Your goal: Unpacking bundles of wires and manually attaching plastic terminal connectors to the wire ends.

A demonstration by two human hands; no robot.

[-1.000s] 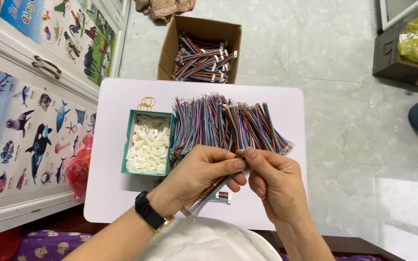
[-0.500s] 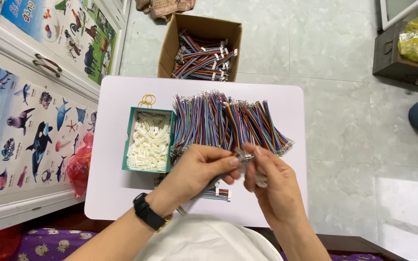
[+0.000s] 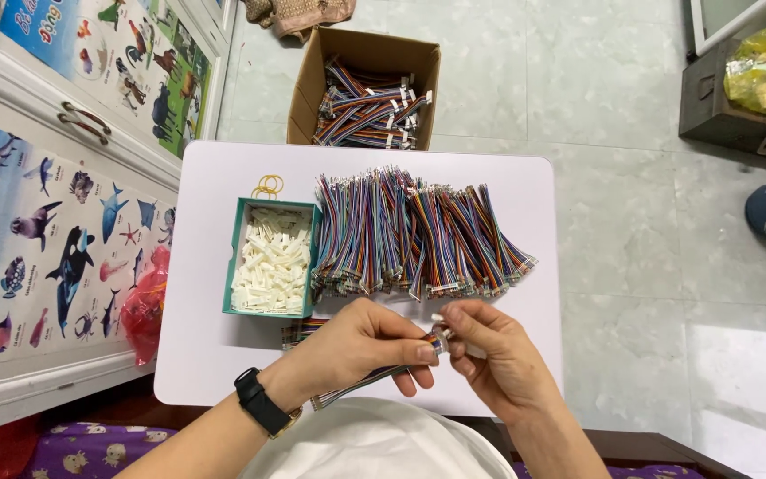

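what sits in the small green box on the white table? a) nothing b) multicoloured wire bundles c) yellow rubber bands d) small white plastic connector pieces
d: the small green box is filled with small white plastic connector pieces; the yellow rubber bands and the multicoloured wire bundles lie outside it on the white table.

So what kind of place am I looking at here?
Probably a home doing piecework assembly: a small white table on a tiled floor, a cardboard box of wire bundles, and animal posters on cabinets.
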